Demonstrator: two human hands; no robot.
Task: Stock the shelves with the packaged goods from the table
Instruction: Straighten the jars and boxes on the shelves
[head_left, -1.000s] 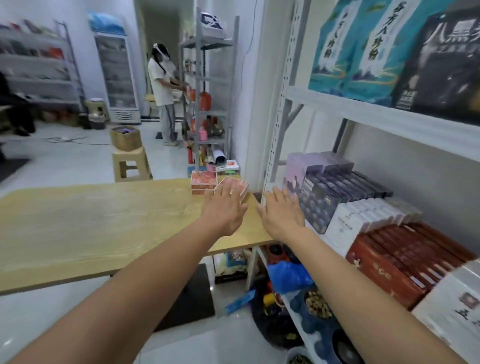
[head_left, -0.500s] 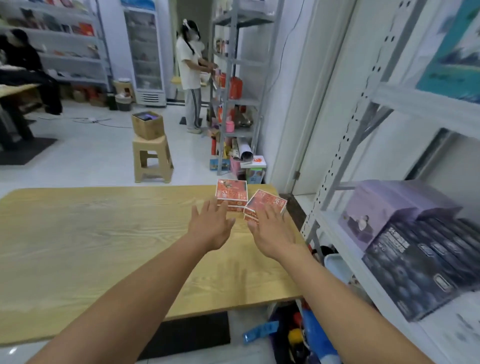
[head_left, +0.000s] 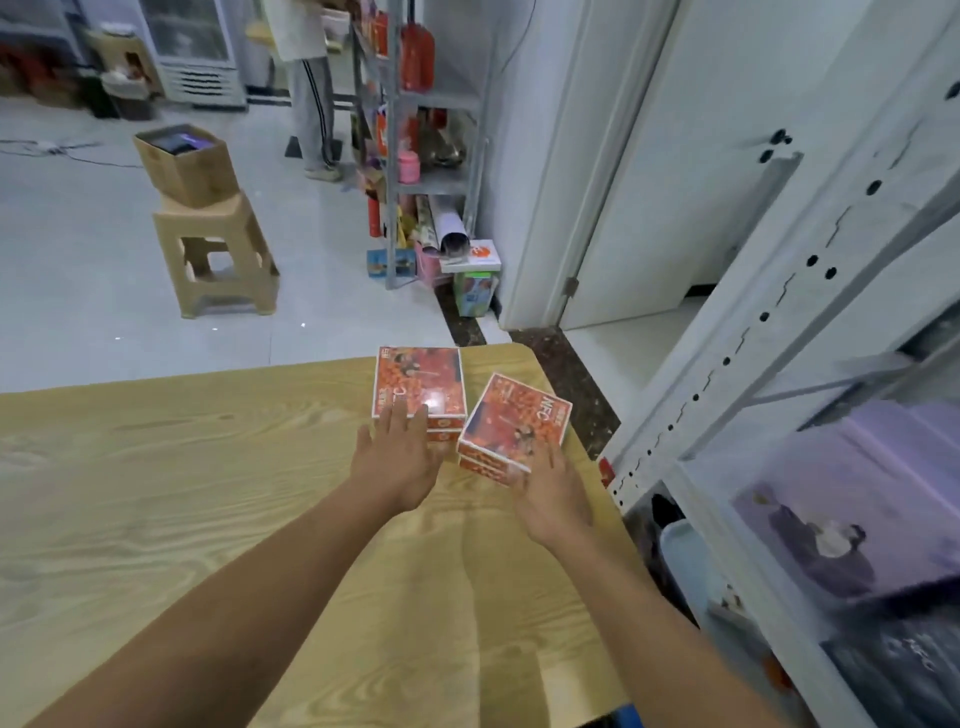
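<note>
**STOCKING STATUS: 2 STACKS PENDING ON TABLE**

**Progress.** The shelf unit at the right edge of the frame is judged to be partly stocked. Purple boxes and dark boxes are seen on it at the lower right. 2 stacks of orange-red boxes are not yet shelved. The left stack and the right stack are located just beside each other at the far right corner of the table, at frame centre. The right stack is turned askew. Each stack appears to be 2 boxes high.

**Hands.** The left hand is held open, with straight fingers at the near edge of the left stack. The right hand is extended, open, toward the near corner of the right stack. Its fingertips are blurred, so contact cannot be confirmed. Nothing is gripped.

**Surface and room.** The table top is pale wood grain. At the upper left, a cardboard box is set on a plastic stool. A second rack and a standing person are seen at upper centre.
</note>
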